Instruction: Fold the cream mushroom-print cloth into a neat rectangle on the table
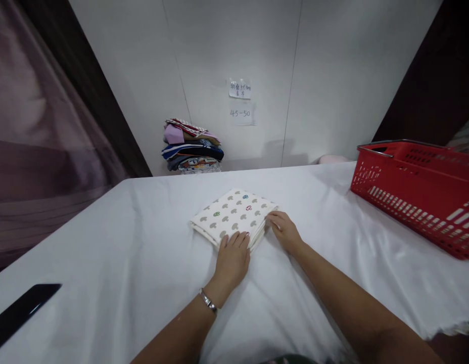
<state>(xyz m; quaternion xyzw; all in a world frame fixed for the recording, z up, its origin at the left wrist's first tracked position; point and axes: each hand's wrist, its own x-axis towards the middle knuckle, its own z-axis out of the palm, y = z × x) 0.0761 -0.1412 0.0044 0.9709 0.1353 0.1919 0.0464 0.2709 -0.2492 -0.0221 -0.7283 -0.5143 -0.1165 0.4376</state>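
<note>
A folded white cloth (231,211) printed with grey mushroom shapes and a few coloured ones lies in the middle of the table. Its layers show along the two near edges. My left hand (233,255) rests with fingers stretched out on the near corner of the cloth, a silver bracelet at its wrist. At the right corner, my right hand (284,230) has its thumb and fingers closed on the edge of the cloth. Part of that edge is hidden behind the fingers.
A white sheet (90,263) covers the table. On the right stands a red plastic basket (412,194). Beyond the far edge is a stack of folded fabrics (192,146) against the wall. A black flat object (24,313) lies at the near left. Paper signs (242,114) hang on the wall.
</note>
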